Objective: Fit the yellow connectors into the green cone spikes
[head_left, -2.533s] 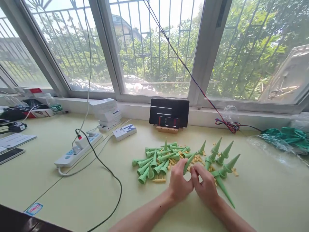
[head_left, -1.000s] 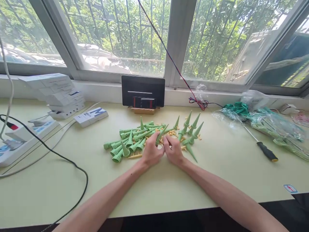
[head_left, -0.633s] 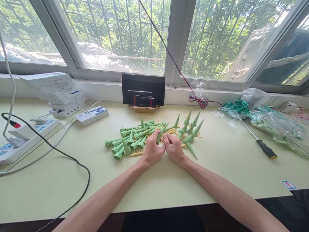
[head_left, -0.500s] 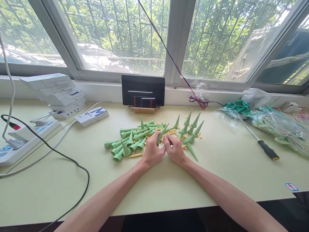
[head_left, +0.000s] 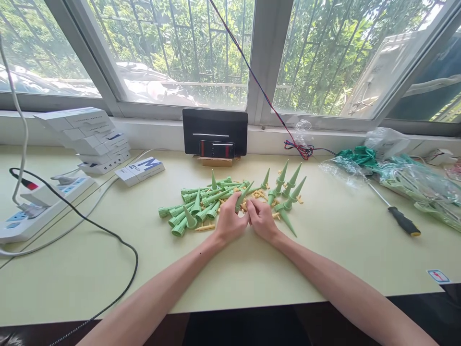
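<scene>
My left hand [head_left: 231, 218] is closed around a green plastic spike [head_left: 245, 193], whose pointed end sticks up to the right above the thumb. Against it, my right hand [head_left: 262, 220] is closed in a pinch, fingertips at the spike's lower end; what it pinches is hidden. Several green spikes [head_left: 185, 210] lie heaped beside my left hand, a few standing point up. Small yellow plastic pieces [head_left: 205, 227] are scattered among them and behind my hands. To the right of my right hand, several green spikes [head_left: 288, 205] with yellow pieces fitted stand or lie grouped.
A dark tablet [head_left: 215, 125] and a phone [head_left: 216, 149] lean at the back. White boxes [head_left: 97, 139] and a power strip [head_left: 68, 194] with cables are on the left. A screwdriver [head_left: 403, 221] and plastic bags [head_left: 418, 180] lie on the right.
The camera view has shifted slightly, so everything sits a little higher and to the right. Both hands stay together on the green spike with almost the same grip.
</scene>
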Motion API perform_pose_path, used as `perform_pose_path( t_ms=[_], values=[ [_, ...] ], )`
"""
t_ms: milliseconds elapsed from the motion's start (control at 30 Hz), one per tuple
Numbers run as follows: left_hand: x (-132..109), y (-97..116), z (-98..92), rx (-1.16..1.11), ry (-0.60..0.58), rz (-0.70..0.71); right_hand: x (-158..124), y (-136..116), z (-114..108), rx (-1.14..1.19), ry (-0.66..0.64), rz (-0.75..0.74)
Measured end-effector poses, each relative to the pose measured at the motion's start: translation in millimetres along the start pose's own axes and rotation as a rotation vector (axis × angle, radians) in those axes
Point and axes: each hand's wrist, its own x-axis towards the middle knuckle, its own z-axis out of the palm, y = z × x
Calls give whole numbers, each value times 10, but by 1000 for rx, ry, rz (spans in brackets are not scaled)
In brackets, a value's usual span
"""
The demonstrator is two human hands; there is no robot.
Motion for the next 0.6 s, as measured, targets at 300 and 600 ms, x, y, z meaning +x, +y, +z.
perform_pose_path(
  t_ms=[300,600],
  values=[
    [6,-9,11,-10,-7,-13,3,-5,3,-33,14,-7],
    [20,-18,26,-20,4,17,-2,0,-23,-58,15,4]
  ],
)
